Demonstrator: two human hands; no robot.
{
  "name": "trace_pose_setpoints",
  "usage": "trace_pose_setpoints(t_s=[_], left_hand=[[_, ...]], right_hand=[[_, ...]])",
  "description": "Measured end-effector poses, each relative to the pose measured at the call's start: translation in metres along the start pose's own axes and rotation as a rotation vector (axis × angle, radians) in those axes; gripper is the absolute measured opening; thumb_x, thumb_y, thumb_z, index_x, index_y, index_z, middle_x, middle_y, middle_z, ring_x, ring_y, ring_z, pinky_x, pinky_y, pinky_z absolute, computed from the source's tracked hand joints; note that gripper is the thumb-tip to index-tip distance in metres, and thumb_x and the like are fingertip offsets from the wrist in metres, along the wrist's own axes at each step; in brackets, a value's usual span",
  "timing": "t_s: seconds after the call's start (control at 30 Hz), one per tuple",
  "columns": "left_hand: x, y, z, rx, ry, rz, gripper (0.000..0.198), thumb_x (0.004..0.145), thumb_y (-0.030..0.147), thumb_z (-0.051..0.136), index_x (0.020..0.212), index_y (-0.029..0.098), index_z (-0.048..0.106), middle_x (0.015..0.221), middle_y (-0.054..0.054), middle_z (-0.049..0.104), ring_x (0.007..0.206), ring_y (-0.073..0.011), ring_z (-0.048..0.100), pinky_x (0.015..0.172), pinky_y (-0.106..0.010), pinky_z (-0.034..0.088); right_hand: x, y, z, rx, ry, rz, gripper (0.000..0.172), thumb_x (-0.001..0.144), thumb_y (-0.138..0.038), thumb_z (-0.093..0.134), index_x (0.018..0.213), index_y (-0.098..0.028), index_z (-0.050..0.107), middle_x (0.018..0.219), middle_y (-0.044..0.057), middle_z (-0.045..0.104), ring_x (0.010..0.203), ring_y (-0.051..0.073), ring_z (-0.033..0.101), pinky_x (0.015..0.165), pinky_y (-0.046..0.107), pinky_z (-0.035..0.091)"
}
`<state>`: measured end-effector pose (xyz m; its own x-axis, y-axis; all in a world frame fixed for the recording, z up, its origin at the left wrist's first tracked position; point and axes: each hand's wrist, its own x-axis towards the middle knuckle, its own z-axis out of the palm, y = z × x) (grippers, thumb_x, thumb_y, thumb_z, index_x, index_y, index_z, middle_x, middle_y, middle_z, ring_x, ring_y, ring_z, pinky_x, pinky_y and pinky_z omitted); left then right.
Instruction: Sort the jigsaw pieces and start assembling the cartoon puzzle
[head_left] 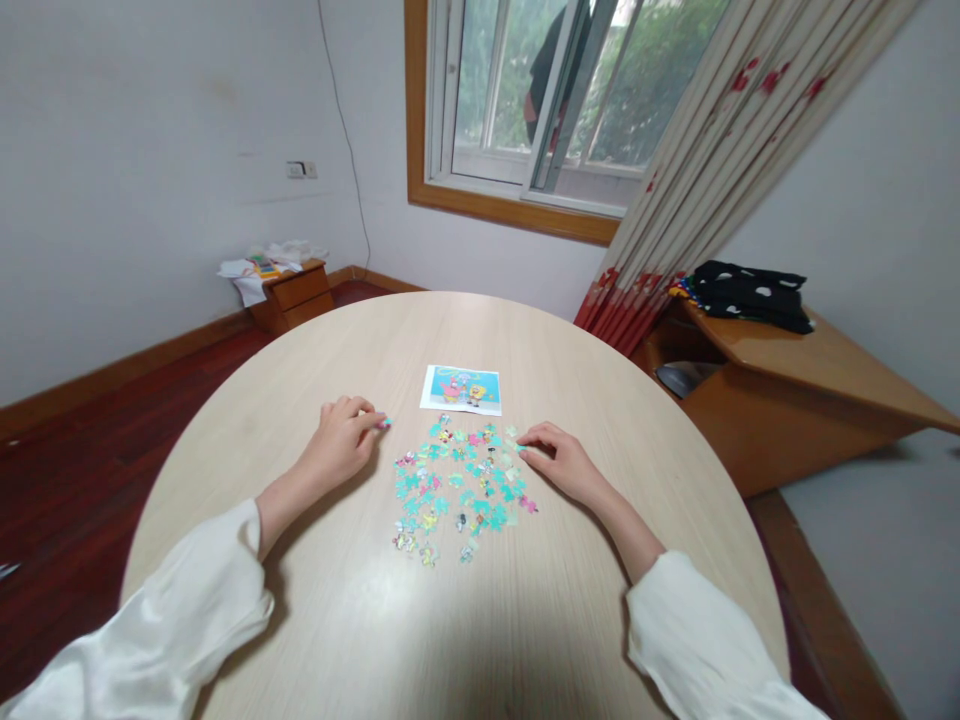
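Many loose jigsaw puzzle pieces point(455, 482), mostly turquoise with some pink, yellow and pale ones, lie scattered at the middle of the table. Just beyond them is a printed reference picture point(465, 389) with a pink and a yellow cartoon figure on blue. My left hand point(343, 437) is left of the pieces, its fingers closed on a small pink and turquoise puzzle piece point(385, 423). On the other side, my right hand point(561, 459) pinches a turquoise puzzle piece point(521, 449) at the right edge of the spread.
The round wooden table point(480, 620) fills the foreground. At the back left stands a small cabinet point(300, 292) with papers and bags on top. To the right, a wooden desk point(832, 375) carries folded black cloth point(752, 295), near a long curtain point(720, 170) beside the window.
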<state>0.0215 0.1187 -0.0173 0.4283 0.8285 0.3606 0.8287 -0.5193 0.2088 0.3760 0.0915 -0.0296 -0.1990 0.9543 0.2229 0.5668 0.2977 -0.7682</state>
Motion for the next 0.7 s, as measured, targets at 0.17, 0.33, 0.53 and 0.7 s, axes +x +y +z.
trace_pose_setpoints(t_s=[0.17, 0.33, 0.53, 0.7], left_hand=[[-0.002, 0.011, -0.003, -0.157, -0.153, 0.304, 0.039, 0.086, 0.004, 0.039, 0.096, 0.022, 0.071, 0.089, -0.007, 0.058, 0.087, -0.0194, 0.049, 0.075, -0.034, 0.032], [-0.002, 0.013, -0.001, -0.158, -0.204, 0.337, 0.037, 0.091, 0.009, 0.038, 0.098, 0.022, 0.072, 0.087, -0.008, 0.058, 0.085, -0.0203, 0.048, 0.074, -0.034, 0.032], [0.0, -0.006, 0.004, 0.008, -0.116, 0.119, 0.036, 0.086, 0.007, 0.04, 0.101, 0.018, 0.071, 0.088, -0.01, 0.058, 0.084, -0.0221, 0.048, 0.073, -0.035, 0.032], [-0.005, 0.002, -0.007, -0.108, -0.179, 0.27, 0.039, 0.087, 0.007, 0.039, 0.1, 0.024, 0.071, 0.089, -0.007, 0.058, 0.086, -0.02, 0.049, 0.076, -0.034, 0.032]], right_hand=[[0.0, 0.0, 0.0, 0.004, -0.001, 0.002, 0.01, 0.077, -0.024, 0.062, 0.083, -0.019, 0.069, 0.09, 0.006, 0.064, 0.088, 0.019, 0.063, 0.085, 0.035, 0.048], [0.0, 0.001, 0.0, -0.005, 0.0, 0.0, 0.011, 0.077, -0.024, 0.062, 0.083, -0.019, 0.069, 0.091, 0.006, 0.064, 0.088, 0.018, 0.062, 0.085, 0.036, 0.049], [0.0, 0.0, -0.001, -0.007, 0.002, -0.006, 0.01, 0.077, -0.024, 0.062, 0.083, -0.02, 0.069, 0.09, 0.006, 0.065, 0.088, 0.019, 0.063, 0.085, 0.036, 0.049], [-0.001, -0.003, -0.001, -0.001, 0.004, 0.0, 0.011, 0.077, -0.025, 0.062, 0.083, -0.019, 0.069, 0.09, 0.006, 0.065, 0.087, 0.019, 0.063, 0.084, 0.036, 0.049]])
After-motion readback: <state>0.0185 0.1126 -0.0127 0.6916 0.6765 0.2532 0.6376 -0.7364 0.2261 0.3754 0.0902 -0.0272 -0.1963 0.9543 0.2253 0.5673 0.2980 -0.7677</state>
